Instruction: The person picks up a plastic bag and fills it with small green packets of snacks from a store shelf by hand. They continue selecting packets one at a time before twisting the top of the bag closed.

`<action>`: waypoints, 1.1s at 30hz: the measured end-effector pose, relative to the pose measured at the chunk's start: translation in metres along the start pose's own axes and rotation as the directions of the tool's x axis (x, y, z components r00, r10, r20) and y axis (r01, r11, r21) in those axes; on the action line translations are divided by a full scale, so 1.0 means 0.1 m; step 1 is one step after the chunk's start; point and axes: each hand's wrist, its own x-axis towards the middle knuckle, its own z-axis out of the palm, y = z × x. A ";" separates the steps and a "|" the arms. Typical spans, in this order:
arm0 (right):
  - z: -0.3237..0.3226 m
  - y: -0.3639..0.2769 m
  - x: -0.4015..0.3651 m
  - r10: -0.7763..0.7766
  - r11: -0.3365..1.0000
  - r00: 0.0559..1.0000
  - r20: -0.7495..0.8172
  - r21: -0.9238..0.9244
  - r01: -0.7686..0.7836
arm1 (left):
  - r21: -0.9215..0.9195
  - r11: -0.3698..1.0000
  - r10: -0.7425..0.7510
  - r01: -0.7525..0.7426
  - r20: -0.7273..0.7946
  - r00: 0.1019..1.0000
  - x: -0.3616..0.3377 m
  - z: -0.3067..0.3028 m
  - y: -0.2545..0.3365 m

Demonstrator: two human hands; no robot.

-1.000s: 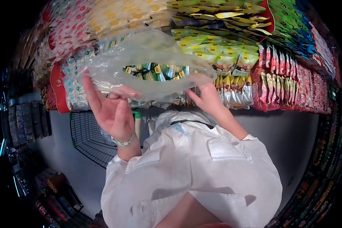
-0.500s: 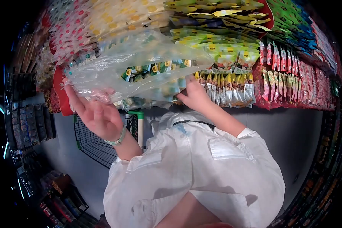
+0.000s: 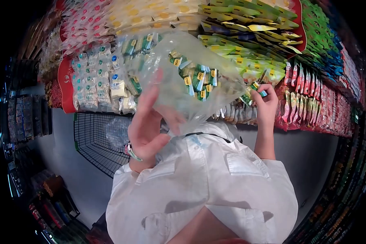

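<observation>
A clear plastic bag (image 3: 162, 61) hangs spread out before my chest, over the front of the shelf. My left hand (image 3: 148, 126) is at the bag's left lower side, fingers apart, some of them seen through or behind the film. Pinched in my right hand (image 3: 265, 97), to the right of the bag, is a small green and yellow packet (image 3: 248, 96). Through the bag and its opening, several green packets with yellow labels (image 3: 199, 79) show; whether they lie inside it or behind it I cannot tell.
White packets (image 3: 91, 83) fill a compartment at the left beside a red divider (image 3: 65, 83). Yellow-green pouches (image 3: 256, 61) and red packets (image 3: 313, 110) lie to the right. Below the shelf stands a wire cart (image 3: 95, 138) with clear plastic in it.
My left hand has moved right and toward my body, and the bag has shifted right with it. My right hand has moved right and now holds a visible packet. The white packets are now uncovered.
</observation>
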 end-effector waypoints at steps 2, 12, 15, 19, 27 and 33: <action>-0.06 -0.30 -0.04 -0.101 0.976 0.979 -0.180 0.172 0.132 | 0.018 0.993 -0.118 0.117 0.180 0.977 -0.02 0.07 -0.05; 0.72 -0.46 -0.06 -0.206 0.971 0.933 0.294 0.182 0.157 | -0.042 0.989 -0.120 0.144 0.353 0.928 0.07 0.43 -0.13; 0.94 -0.40 0.00 -0.277 0.955 0.892 0.358 0.209 0.212 | -0.007 0.996 -0.077 0.086 0.376 0.923 0.10 0.42 -0.09; 1.09 -0.32 0.02 -0.224 0.974 0.776 0.590 0.160 0.160 | 0.057 0.996 -0.088 0.071 0.418 0.904 0.10 0.39 -0.12; 0.67 -0.29 0.05 -0.511 0.767 0.823 0.248 -0.300 0.567 | 0.097 0.990 -0.127 0.101 0.329 0.936 0.00 0.35 -0.13; 0.40 0.07 -0.08 -0.449 0.746 0.883 0.134 -0.488 0.453 | 0.254 0.966 -0.101 0.037 0.242 0.965 -0.10 0.23 -0.06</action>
